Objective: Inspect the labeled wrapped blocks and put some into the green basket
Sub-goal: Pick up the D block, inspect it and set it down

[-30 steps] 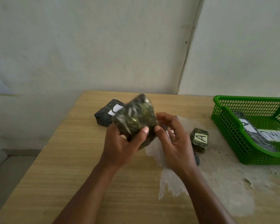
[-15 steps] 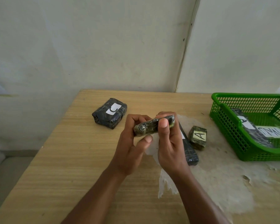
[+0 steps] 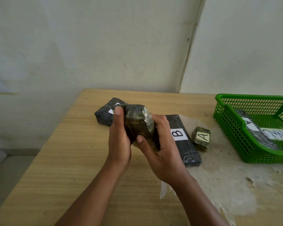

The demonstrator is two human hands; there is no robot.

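A dark green wrapped block (image 3: 140, 123) is held above the table between my left hand (image 3: 119, 137) and my right hand (image 3: 160, 149); its label is not visible. Behind it lies a black wrapped block (image 3: 104, 114) with a partly hidden white label. A long black block marked B (image 3: 182, 139) lies to the right of my hands. Beside it sits a small green block marked A (image 3: 201, 138). The green basket (image 3: 232, 136) at the right holds a dark labeled block (image 3: 253, 129) and a white label.
The wooden table (image 3: 72, 160) stands in a wall corner, its left edge dropping to the floor. A patch of peeled whitish surface (image 3: 227, 181) spreads under the basket and the A block.
Both hands have turned the green block from edge-on to a broad face toward me. The view shifted, and the B block is now uncovered beside my right hand.
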